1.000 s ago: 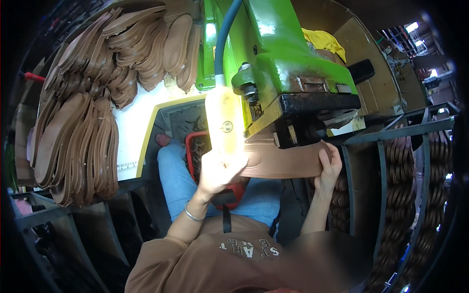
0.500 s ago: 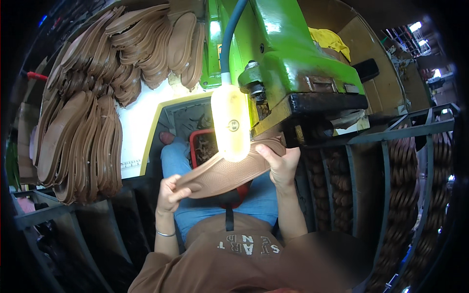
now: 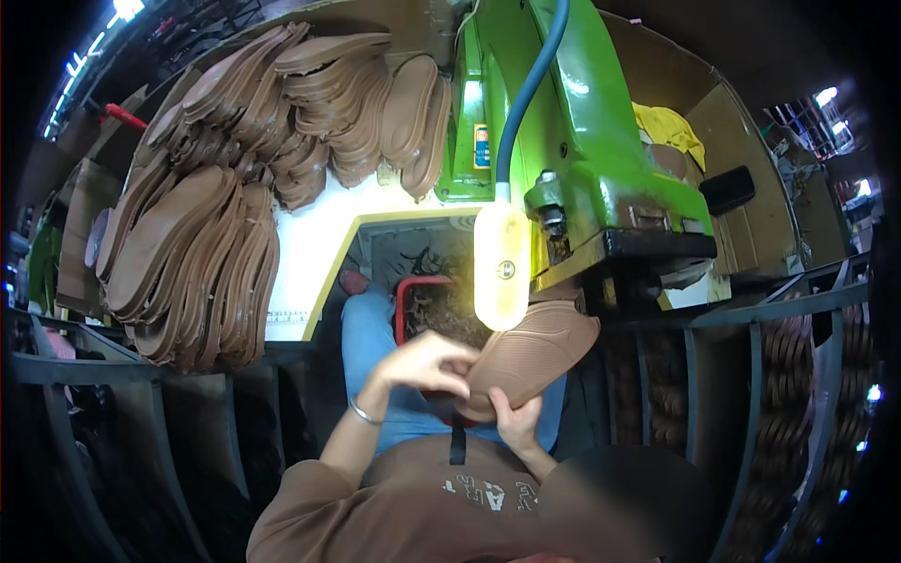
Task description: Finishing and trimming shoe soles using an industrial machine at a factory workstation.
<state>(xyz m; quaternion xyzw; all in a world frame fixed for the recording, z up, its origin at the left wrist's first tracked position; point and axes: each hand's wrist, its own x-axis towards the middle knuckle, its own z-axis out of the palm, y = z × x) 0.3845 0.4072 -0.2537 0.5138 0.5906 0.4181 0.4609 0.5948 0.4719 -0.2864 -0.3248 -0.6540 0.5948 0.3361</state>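
Observation:
A brown ridged shoe sole [image 3: 542,349] lies tilted over my lap, its wider end up by the green machine. My right hand [image 3: 519,420] grips the narrow near end, thumb on the upper face and fingers mostly hidden beneath. At the sole's left edge is my left hand [image 3: 427,364], palm down, fingers bent and the thumb apart from them. Its fingertips reach the edge; whether they press on it I cannot make out. A bright yellow-white lamp [image 3: 502,267] hangs just above the sole's far left edge.
The green machine [image 3: 610,141] with its dark head stands ahead at the right. Stacks of brown soles [image 3: 188,253] cover the white table [image 3: 305,253] at the left. A red bin [image 3: 402,305] with scraps sits below. Metal racks [image 3: 751,375] flank me; a blue hose [image 3: 526,84] feeds the lamp.
The sole has turned from lying crosswise to pointing away from me. My left hand has let go of its end and moved right; my right hand has come down to the near end.

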